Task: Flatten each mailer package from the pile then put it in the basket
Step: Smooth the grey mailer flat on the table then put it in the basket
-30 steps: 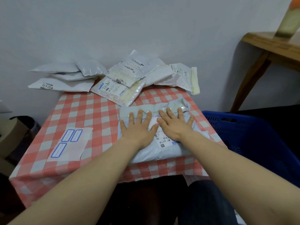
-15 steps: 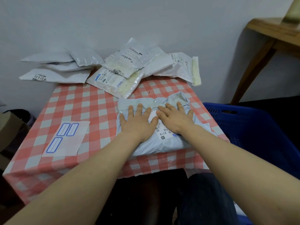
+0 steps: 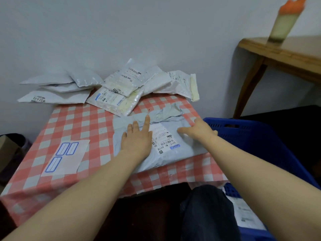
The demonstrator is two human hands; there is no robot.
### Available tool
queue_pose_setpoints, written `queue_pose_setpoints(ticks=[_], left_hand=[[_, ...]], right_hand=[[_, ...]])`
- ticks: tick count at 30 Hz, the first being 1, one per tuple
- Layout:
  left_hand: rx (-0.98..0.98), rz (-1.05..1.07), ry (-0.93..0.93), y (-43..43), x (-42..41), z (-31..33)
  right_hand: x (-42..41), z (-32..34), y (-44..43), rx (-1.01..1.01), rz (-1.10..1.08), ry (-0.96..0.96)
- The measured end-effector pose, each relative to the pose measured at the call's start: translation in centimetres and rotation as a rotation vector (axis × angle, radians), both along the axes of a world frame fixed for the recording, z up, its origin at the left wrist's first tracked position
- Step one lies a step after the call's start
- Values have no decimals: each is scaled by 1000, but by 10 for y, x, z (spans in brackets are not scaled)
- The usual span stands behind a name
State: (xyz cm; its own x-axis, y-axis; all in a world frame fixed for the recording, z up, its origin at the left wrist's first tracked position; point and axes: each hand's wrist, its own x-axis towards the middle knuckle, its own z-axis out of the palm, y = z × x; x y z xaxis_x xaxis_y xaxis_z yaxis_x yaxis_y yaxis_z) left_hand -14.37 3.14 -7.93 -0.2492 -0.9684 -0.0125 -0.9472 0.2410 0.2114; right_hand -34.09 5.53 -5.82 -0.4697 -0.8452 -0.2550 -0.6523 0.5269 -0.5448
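I see my left hand (image 3: 137,139) lying flat, fingers straight, pressing the left part of the grey mailer (image 3: 175,153). My right hand (image 3: 199,131) rests on the mailer's right edge with the thumb stretched left. It is blurred, so I cannot tell whether its fingers lie flat or curl over the edge. The mailer lies on the near right part of the checked tablecloth (image 3: 78,122), its far flap crumpled. The pile (image 3: 121,87) of mailers sits at the far edge against the wall. The blue basket (image 3: 251,134) stands just right of the table. A white label sheet (image 3: 66,155) lies near left.
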Motion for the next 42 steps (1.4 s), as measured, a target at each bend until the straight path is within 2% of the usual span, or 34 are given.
queue_pose_setpoints(ticks=[6, 11, 14, 19, 23, 28, 35, 42], left_hand=[[42, 35, 58, 10, 2, 0], [44, -11, 86, 17, -17, 10], [-17, -63, 96, 19, -43, 27], [-134, -218, 121, 30, -109, 51], [-115, -350, 136, 46, -170, 52], [-70, -494, 100, 73, -231, 38], [-11, -627, 37, 85, -291, 6], [141, -643, -77, 77, -330, -30]], right_hand=[[-2, 14, 6, -140, -126, -473], [-11, 23, 21, -150, -85, -574], [-31, 29, 34, -249, -139, -653], [-98, 26, 65, -448, -503, -764], [-147, 14, 102, -561, -789, -820], [-189, -17, 138, -642, -1011, -800], [-229, -58, 165, -521, -1129, -757], [-244, -110, 160, -449, -1218, -807]])
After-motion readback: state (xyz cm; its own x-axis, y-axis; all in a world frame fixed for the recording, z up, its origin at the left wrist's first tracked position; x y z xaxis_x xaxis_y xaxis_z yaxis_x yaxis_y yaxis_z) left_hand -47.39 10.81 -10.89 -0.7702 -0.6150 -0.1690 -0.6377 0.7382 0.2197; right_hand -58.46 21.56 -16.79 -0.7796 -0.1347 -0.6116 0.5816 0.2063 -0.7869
